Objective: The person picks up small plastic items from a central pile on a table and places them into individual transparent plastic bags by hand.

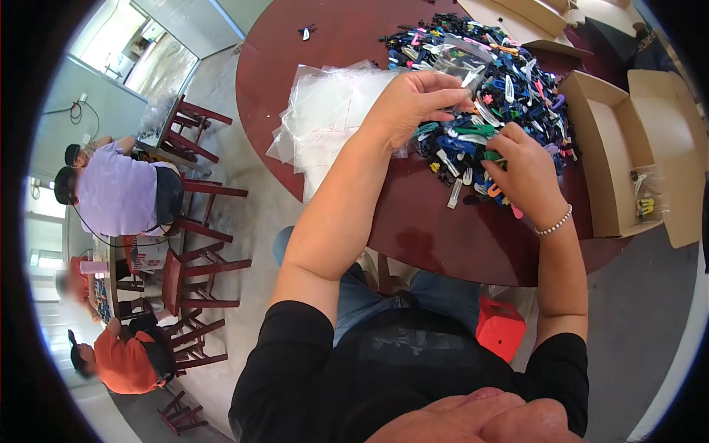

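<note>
A big pile of small hair clips (509, 88) in many colours lies on the round table. At the pile's left side, my left hand (421, 103) is closed on the edge of a clear plastic bag (459, 60), which rests over the clips. My right hand (526, 173) reaches into the near side of the pile, thumb and fingers curled around a green hair clip (492, 156). Part of that clip is hidden by the fingers. Left of the pile, under my left forearm, flat clear bags (325, 111) are spread in a loose stack.
An open cardboard box (607, 159) stands at the table's right, a small bag of clips (645, 203) in it. More cardboard (532, 22) lies at the far edge. The dark red table (443, 247) curves before me. People (122, 188) sit on wooden stools at left; a red stool (501, 328) is below.
</note>
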Tool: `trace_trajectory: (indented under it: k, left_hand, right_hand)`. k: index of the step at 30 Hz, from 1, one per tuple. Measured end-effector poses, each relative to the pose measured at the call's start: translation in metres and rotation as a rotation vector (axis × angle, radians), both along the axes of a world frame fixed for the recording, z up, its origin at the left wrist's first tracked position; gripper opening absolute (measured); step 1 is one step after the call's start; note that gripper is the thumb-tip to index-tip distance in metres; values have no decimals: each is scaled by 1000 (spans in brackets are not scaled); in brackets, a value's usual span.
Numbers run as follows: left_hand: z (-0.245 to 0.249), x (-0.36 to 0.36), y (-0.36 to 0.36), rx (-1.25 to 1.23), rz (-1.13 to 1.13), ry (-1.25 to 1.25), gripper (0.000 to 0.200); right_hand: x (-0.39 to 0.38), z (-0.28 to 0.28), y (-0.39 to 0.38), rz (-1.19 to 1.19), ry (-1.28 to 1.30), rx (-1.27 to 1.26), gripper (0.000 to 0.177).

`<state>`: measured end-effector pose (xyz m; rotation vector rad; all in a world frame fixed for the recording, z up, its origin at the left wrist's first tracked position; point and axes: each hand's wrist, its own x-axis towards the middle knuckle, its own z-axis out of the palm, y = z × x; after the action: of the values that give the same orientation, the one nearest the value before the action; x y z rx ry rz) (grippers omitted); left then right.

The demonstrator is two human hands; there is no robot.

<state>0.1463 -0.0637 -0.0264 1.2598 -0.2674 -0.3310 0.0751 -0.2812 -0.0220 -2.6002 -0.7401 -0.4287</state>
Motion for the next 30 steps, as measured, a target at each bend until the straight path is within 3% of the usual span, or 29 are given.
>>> trace_trajectory:
  k: [3,6,9,11,13,18,25,28,30]
  left_hand:
    - [1,-1,0,20,10,-5,25]
    - [3,-4,-1,28,-12,-14,24]
    - [1,-2,-2,28,-28,-18,23]
    - [2,-2,-2,31,-30,-21,22]
    - [2,-3,-2,27,-35,-12,23]
    - [2,-3,-2,13,-37,-22,24]
    - [-1,-1,-1,74,-39,-86,26]
    - [-4,0,-3,82,-58,-103,25]
    - [-5,0,-3,90,-98,-122,25]
  right_hand:
    - [6,-3,-5,15,13,184,21]
    - [10,-1,-9,-173,293,453,18]
    - [13,-6,-5,-153,319,499,17]
    - [8,1,5,-139,290,404,17]
    - [9,-7,10,-84,32,225,20]
    - [14,-7,8,-87,73,154,22]
    - [12,12,-21,-108,225,638,20]
    - [12,30,-26,-110,90,678,20]
    - [8,49,-21,-86,-73,511,19]
